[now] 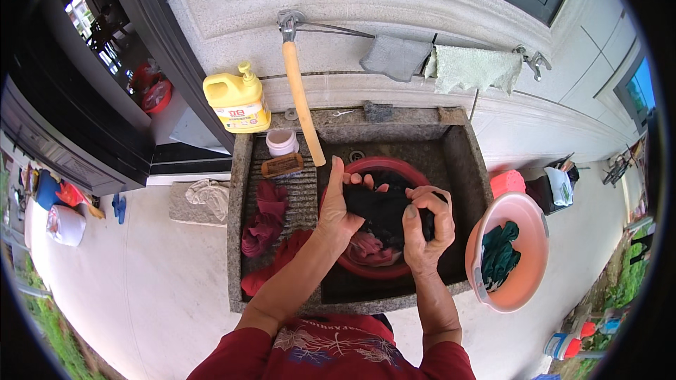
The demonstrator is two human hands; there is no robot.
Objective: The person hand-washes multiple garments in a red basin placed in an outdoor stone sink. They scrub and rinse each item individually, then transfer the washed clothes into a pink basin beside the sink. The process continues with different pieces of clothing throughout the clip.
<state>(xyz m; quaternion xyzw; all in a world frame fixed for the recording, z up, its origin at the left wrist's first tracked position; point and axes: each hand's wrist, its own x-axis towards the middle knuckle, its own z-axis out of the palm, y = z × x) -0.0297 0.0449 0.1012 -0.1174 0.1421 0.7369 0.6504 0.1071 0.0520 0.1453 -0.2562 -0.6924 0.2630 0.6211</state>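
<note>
A wet black cloth (pixel 379 210) is bunched between my two hands, above a red basin (pixel 384 162) in the stone sink (pixel 470 169). My left hand (pixel 343 205) grips its left side, thumb pointing up and fingertips showing behind it. On the other side my right hand (pixel 431 229) is closed round the cloth, knuckles up. Below them a dull red cloth (pixel 370 250) lies in the basin, partly hidden by the black one. What else is in the basin is covered by my hands.
On the ribbed washboard (pixel 303 193) at left lie dark red garments (pixel 266 217), a brush (pixel 282 165) and a white jar (pixel 282 142). A yellow hose (pixel 299 98) hangs from the tap. A detergent jug (pixel 238 102) stands behind. At right, a pink basin (pixel 539 267) holds green clothing (pixel 500 255).
</note>
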